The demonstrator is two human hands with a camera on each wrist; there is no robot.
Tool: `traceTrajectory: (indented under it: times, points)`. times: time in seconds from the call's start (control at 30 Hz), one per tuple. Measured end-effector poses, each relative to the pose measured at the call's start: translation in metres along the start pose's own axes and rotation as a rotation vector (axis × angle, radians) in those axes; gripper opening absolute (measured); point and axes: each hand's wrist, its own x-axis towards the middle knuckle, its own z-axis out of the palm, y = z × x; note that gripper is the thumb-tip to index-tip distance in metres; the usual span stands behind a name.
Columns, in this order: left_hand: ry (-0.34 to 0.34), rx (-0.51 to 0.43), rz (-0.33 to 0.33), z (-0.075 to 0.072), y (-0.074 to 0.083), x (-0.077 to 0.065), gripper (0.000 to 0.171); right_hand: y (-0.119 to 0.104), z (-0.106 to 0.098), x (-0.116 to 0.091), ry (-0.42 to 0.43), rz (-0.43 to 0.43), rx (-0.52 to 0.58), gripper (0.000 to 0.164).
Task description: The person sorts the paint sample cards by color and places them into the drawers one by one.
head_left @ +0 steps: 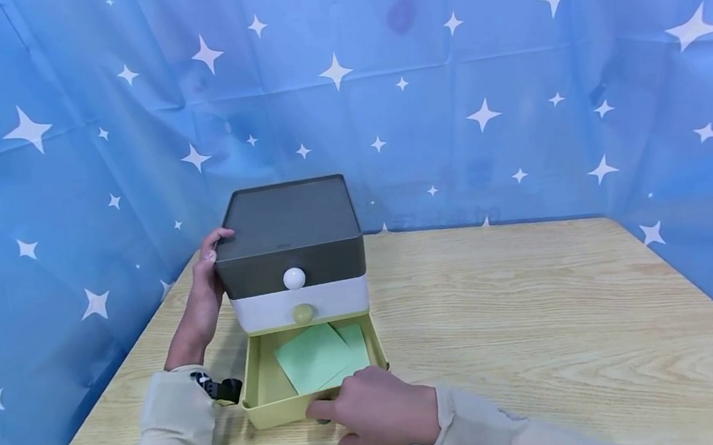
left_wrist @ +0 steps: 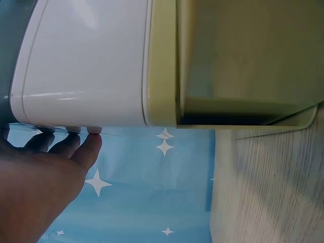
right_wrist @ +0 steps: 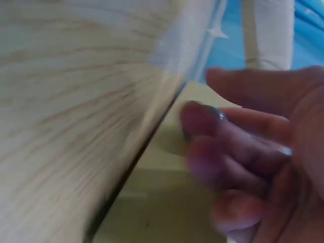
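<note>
A small three-tier drawer unit [head_left: 289, 216] stands on the table, with a dark grey top tier, a white middle tier and a yellow-green bottom drawer [head_left: 273, 413] that is pulled out. Two light green paper sheets [head_left: 313, 361] lie overlapping in that drawer. My left hand [head_left: 203, 293] rests on the unit's left side, its fingertips touching the wall in the left wrist view. At the drawer's front, my right hand [head_left: 379, 409] has its fingers curled round a dark knob [right_wrist: 216, 112], which they mostly hide.
A white knob [head_left: 294, 278] sits on the top tier and a green knob [head_left: 304, 313] on the middle one. The wood-grain table [head_left: 529, 320] stretches to the right. Behind it hangs a blue curtain [head_left: 409, 105] with white stars.
</note>
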Motion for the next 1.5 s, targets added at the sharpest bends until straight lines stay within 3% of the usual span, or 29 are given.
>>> traceTrajectory:
  times: [0.1, 0.3, 0.43, 1.03, 1.5]
  points:
    - [0.0, -0.001, 0.0, 0.0, 0.001, 0.0, 0.052, -0.001, 0.004, 0.001, -0.035, 0.014, 0.019, 0.036]
    - [-0.001, 0.009, -0.007, 0.002, 0.003, -0.001, 0.052, 0.001, 0.009, 0.007, 0.042, 0.018, -0.016, 0.02]
    - [0.005, 0.0, -0.011, 0.002, 0.003, -0.001, 0.051, 0.007, 0.009, 0.012, 0.047, 0.025, -0.002, 0.017]
    - [-0.001, -0.011, -0.022, 0.0, 0.003, -0.001, 0.052, 0.035, 0.017, 0.039, -0.013, 0.161, 0.072, 0.029]
    - [0.003, -0.006, -0.031, 0.001, 0.003, 0.0, 0.052, 0.051, 0.024, 0.051, -0.038, 0.238, 0.119, 0.027]
